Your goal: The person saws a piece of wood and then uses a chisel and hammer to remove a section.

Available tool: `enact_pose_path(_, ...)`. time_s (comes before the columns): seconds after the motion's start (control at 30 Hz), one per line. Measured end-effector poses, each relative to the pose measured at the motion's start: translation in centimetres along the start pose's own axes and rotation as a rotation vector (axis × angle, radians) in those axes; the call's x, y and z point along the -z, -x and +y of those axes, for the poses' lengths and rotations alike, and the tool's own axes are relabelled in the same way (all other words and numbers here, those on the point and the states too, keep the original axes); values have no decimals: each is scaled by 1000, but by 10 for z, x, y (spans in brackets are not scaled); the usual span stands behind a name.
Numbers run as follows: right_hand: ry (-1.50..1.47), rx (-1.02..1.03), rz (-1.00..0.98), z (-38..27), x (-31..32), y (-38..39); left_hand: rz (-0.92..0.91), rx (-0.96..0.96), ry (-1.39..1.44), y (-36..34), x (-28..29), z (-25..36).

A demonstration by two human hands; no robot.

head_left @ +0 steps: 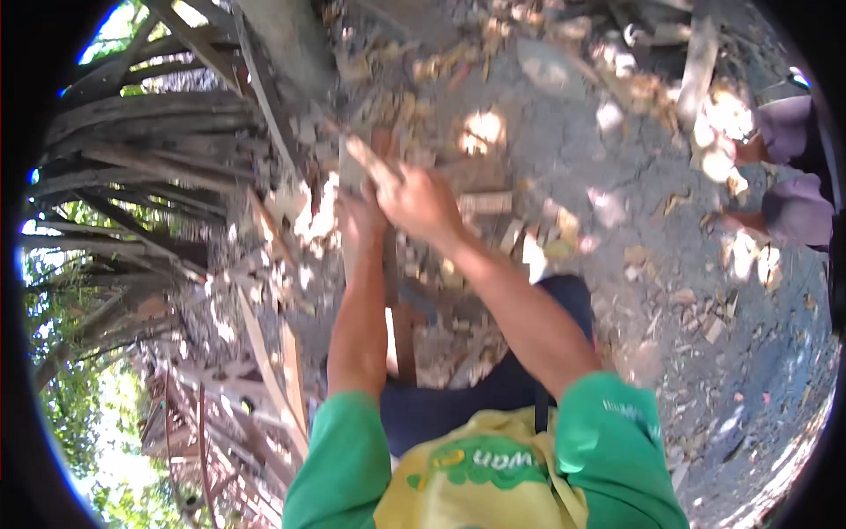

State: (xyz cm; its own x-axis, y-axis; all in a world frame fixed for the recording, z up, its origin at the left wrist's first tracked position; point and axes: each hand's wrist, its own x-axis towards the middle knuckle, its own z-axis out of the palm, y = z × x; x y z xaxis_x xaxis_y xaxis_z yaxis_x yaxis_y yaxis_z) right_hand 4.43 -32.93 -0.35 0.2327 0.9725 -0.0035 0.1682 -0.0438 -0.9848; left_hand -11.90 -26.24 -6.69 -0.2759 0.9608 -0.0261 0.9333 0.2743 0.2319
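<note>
My right hand [425, 204] is closed around a short, light-brown piece of wood [372, 161], which sticks out past the fingers toward the upper left. Whether it is a plain stick or a tool's handle does not show. Just left of it, my left hand [361, 217] rests low against a narrow greyish board [350, 257]. Its fingers are blurred and partly hidden, so their grip is unclear. A darker brown plank [403, 339] runs beneath my hands toward my lap.
Stacked poles and timbers [159, 163] fill the left side. Light wood strips [293, 370] lean by my left arm. A thick trunk or post [295, 48] stands ahead. Dry leaves and wood scraps [486, 203] litter the ground. Another person's purple-clad legs [797, 210] show at far right.
</note>
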Motion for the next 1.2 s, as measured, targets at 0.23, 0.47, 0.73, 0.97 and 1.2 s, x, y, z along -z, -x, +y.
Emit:
enact_pose_path(0.23,-11,-33,190,21,157,157,137,-41,-54,9,-2,-7)
enact_pose_path(0.47,-175,-537,237,60,199,170,154,69,16,12,1,-9)
enact_pose_path(0.73,-166,-678,251,15,231,172,17,86,-22,37,8,42)
enact_pose_path(0.97,-283,-962,377,-8,199,140,-113,88,50,28,5,32)
enact_pose_path(1.2,-22,-1060,281,-8,34,21,-202,7,132,12,26,33)
